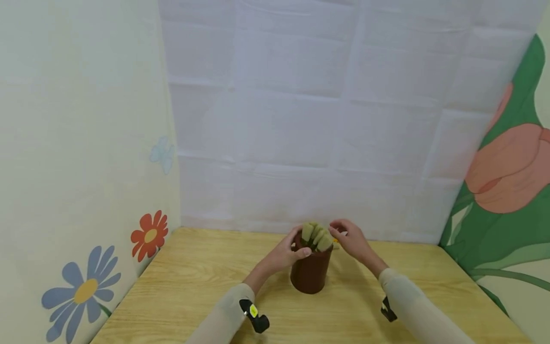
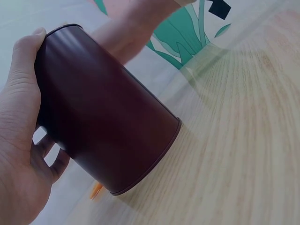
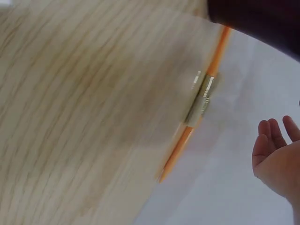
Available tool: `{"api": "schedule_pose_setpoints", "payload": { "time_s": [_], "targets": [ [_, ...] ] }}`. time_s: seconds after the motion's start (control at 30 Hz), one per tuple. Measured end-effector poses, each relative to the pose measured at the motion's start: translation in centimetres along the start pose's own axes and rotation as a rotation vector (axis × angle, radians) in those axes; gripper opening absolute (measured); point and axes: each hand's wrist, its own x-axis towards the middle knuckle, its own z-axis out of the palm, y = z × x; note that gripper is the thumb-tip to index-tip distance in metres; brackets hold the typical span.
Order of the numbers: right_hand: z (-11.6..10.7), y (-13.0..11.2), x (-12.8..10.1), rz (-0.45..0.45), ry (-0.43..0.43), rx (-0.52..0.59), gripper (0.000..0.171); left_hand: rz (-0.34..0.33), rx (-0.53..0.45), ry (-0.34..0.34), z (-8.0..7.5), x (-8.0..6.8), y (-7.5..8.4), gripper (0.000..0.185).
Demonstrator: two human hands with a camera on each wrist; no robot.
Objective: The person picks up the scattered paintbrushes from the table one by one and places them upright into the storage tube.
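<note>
Several brushes [image 1: 317, 235] sit in the cup [image 1: 311, 273] your left hand [image 1: 287, 254] grips; your right hand [image 1: 350, 239], fingers loosely curled, holds nothing; one orange brush [image 3: 197, 105] lies behind.

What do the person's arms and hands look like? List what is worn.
Both hands, the left hand and the right hand, are bare. Cream long sleeves cover both forearms. Each wrist carries a small black device; the left one shows a yellow mark.

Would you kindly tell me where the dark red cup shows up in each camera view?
Head: dark red cup at bottom centre, gripped by the left hand.
Left wrist: it fills the left half.
Right wrist: only a dark edge at top right.
Shared landmark: the wooden table.
</note>
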Motion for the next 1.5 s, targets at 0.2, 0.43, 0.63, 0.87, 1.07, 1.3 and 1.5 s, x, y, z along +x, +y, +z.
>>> {"api": "schedule_pose_setpoints", "payload": {
  "time_s": [0.2, 0.43, 0.63, 0.87, 1.07, 1.3, 1.5],
  "targets": [
    [1.0, 1.8, -0.6, -0.095, -0.144, -0.112, 0.029, 0.0, -0.005, 0.011, 0.1, -0.1, 0.1, 0.084],
    [1.2, 3.3, -2.3, -0.22, -0.307, -0.378, 0.027, -0.004, -0.015, 0.002, 0.8, -0.2, 0.1, 0.082],
    [0.2, 3.7, -3.4, -0.058, -0.324, -0.506, 0.025, -0.027, -0.029, -0.009, 0.8, -0.1, 1.0, 0.084],
    [-1.1, 4.2, -4.2, -0.056, -0.308, -0.576, 0.025, -0.005, -0.025, -0.012, 0.5, -0.1, 0.8, 0.081],
    [-1.7, 5.1, -5.3, -0.061, -0.243, -0.593, 0.015, -0.014, -0.032, -0.012, 0.9, -0.3, 0.5, 0.081],
    [-2.1, 6.6, -6.1, 0.006, -0.207, -0.546, 0.008, -0.009, -0.027, -0.004, 1.1, -0.5, 0.4, 0.082],
    [-2.8, 7.3, -6.4, -0.003, -0.21, -0.423, 0.011, -0.009, -0.048, -0.014, 1.0, -0.5, -0.1, 0.081]
  ]
}}
